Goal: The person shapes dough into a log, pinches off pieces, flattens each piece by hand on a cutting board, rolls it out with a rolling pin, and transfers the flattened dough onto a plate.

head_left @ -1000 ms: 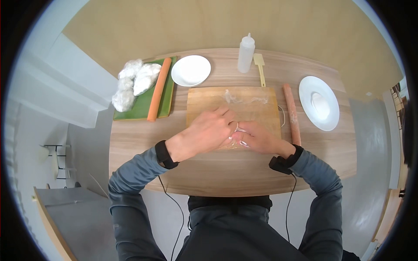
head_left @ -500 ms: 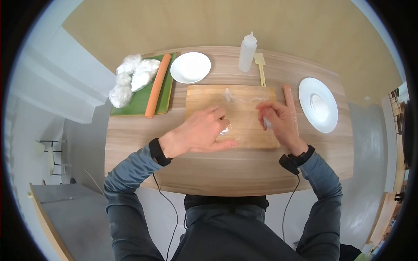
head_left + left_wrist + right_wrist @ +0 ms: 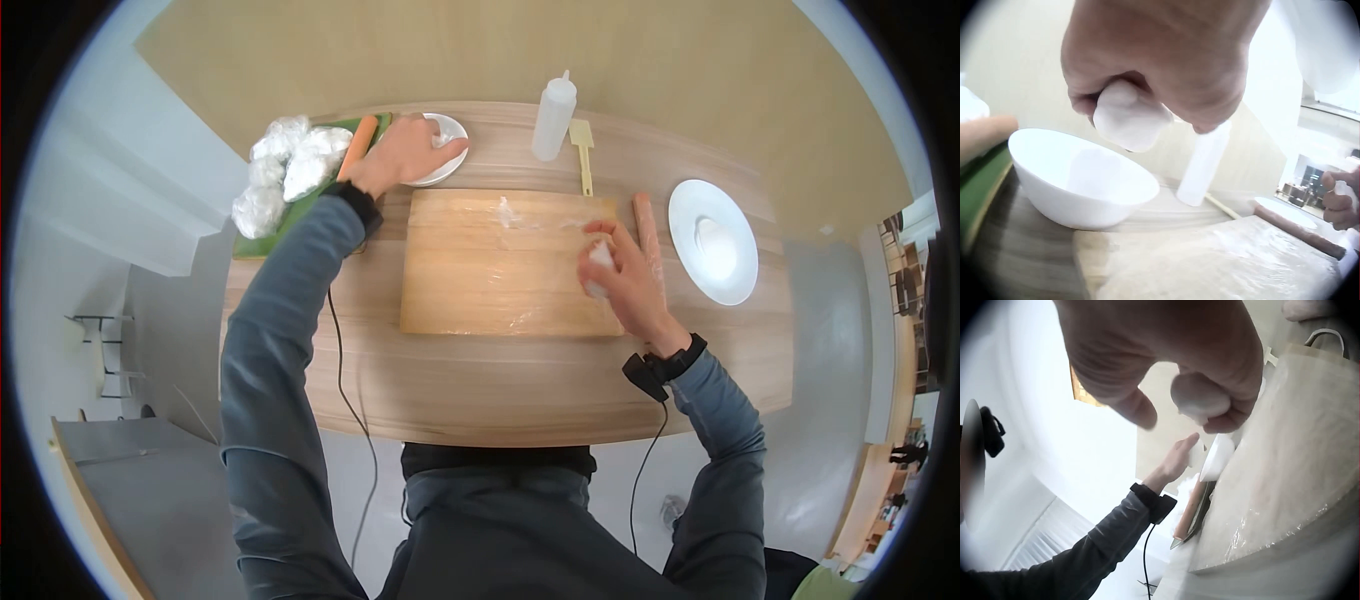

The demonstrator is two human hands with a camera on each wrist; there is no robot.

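Observation:
Over the white bowl (image 3: 456, 128) at the back, my left hand (image 3: 405, 153) grips a lump of white dough (image 3: 1130, 119); the left wrist view has the lump just above the bowl's rim. My right hand (image 3: 635, 288) stays over the right side of the wooden board (image 3: 500, 275), its fingers curled around another piece of white dough (image 3: 1197, 399). In the right wrist view the thumb stands away from that piece. Clear film and a few white scraps (image 3: 507, 212) lie on the board.
Left of the bowl, a green tray (image 3: 250, 246) bears plastic-wrapped white bundles (image 3: 312, 165) and an orange rod (image 3: 358, 145). Behind the board are a squeeze bottle (image 3: 554, 122) and a cream spatula (image 3: 583, 150). A second rod (image 3: 647, 225) and a white plate (image 3: 735, 270) are to the right.
Both hands were together over the board, then parted, each with white dough. My left hand has swung up and left to the bowl; the right has moved rightward and remains over the board.

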